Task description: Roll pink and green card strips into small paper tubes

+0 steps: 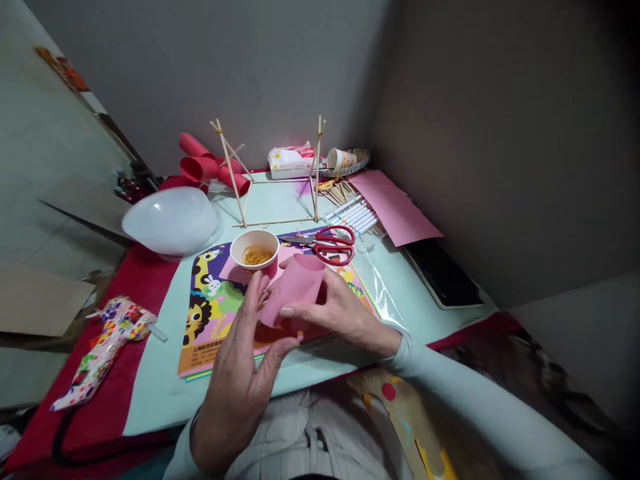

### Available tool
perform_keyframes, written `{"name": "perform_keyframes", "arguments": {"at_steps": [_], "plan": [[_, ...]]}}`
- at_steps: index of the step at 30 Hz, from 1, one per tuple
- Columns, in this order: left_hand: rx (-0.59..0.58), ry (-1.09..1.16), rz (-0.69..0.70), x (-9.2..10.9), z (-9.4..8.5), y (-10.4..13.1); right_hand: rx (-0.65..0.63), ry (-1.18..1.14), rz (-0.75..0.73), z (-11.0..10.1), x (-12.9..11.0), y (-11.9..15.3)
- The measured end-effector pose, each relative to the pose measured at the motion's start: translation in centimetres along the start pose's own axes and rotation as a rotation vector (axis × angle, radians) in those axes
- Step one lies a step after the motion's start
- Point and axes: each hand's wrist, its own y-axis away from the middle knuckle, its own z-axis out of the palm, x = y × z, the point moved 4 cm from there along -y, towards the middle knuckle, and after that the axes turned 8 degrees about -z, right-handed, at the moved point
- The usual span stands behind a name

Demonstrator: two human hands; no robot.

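Observation:
A pink paper tube (pixel 296 287) is in my right hand (pixel 345 310), whose fingers and thumb wrap round its right side. My left hand (pixel 245 367) is beside the tube's left end with fingers and thumb spread. Just behind my left fingertips stands a paper cup (pixel 255 252) with yellowish rubber bands inside. Red-handled scissors (pixel 334 245) lie behind the tube, blades pointing left. Under them is a colourful printed paper pack (pixel 213 320) with cartoon animals.
A frame of thin sticks (pixel 280 221) stands behind the cup, with red paper tubes (pixel 200 167) to its left. A white bowl (pixel 173 220) and a glue gun (pixel 103 350) are at left. Markers (pixel 355 215), pink paper (pixel 397 210) and a black tablet (pixel 440 273) lie at right.

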Motion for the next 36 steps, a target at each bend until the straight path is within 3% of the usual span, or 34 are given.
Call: {"name": "perform_keyframes", "arguments": {"at_steps": [6,13,20,31,36], "plan": [[0.109,-0.115,0.135,1.4,0.3,0.1,0.174,-0.108,0.019,1.5,-0.3,0.6],[0.188,-0.095,0.109,1.1,-0.2,0.1,0.263,-0.143,-0.010,2.8,-0.5,0.5],[0.238,0.169,-0.117,0.1,-1.3,-0.3,0.289,-0.017,-0.070,2.8,-0.8,1.0],[0.227,0.755,-0.508,-1.7,0.1,-0.6,0.348,0.065,-0.024,3.0,0.2,1.9],[0.260,0.912,-0.561,-1.1,0.1,-1.3,0.361,-0.013,0.016,2.8,0.3,2.1]]}}
